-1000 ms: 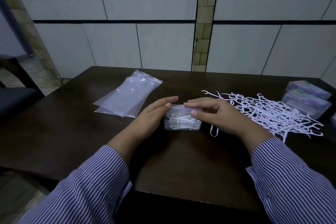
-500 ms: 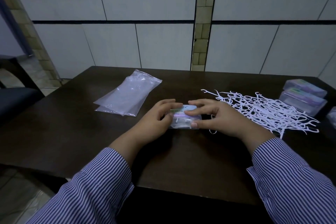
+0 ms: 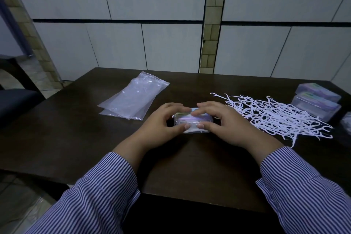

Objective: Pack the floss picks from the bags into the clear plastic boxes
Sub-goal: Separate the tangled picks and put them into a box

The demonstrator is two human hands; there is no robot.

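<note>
Gripping the clear plastic box [image 3: 191, 122] at tabletop [image 3: 76, 138] centre, left hand [image 3: 161, 125] and right hand [image 3: 224, 125] each pinch it, thumb against fingers. Loose floss picks [image 3: 275, 118] lie just right; empty bags [image 3: 133, 99] lie left.

Counted on the table [image 3: 76, 138]: three clear plastic boxes, one [image 3: 191, 121] between the hands and two [image 3: 316, 100] stacked at far right; two empty plastic bags [image 3: 133, 99], overlapping; one loose pile of floss picks [image 3: 275, 118], number indeterminable.

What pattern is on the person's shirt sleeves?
Thin blue-and-white stripes on the shirt sleeves, clear in the head view.
</note>
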